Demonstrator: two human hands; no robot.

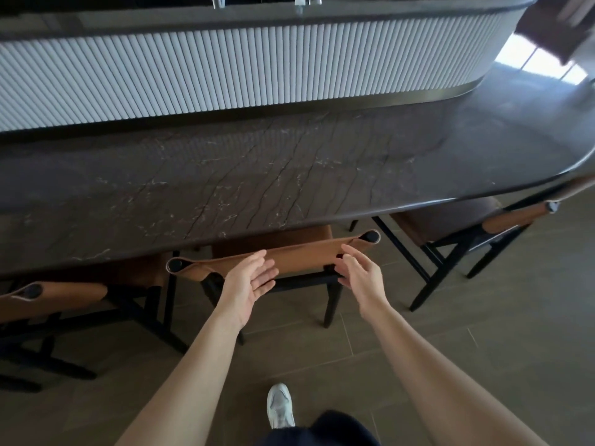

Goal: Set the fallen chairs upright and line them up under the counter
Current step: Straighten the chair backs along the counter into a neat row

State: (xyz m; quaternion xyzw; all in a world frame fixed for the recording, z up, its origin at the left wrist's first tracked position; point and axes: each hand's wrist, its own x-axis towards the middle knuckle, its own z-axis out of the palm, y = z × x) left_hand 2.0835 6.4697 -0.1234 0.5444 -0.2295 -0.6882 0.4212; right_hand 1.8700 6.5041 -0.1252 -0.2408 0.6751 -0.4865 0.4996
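the middle chair (306, 251) stands upright, seat tucked under the dark stone bench (289, 175), between a left chair (64, 296) and a right chair (515, 217). the left hand (249, 280) and right hand (360, 275) are open, fingers loose, just by its tan backrest, gripping nothing.

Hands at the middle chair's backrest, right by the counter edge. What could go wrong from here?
1. The left hand and right hand are open at the middle chair's backrest; a push inward could pinch fingers against the counter edge.
2. The backrest looks like a soft sling, so an uneven push may skew the chair.
3. The right chair stands angled and may get left out of line.
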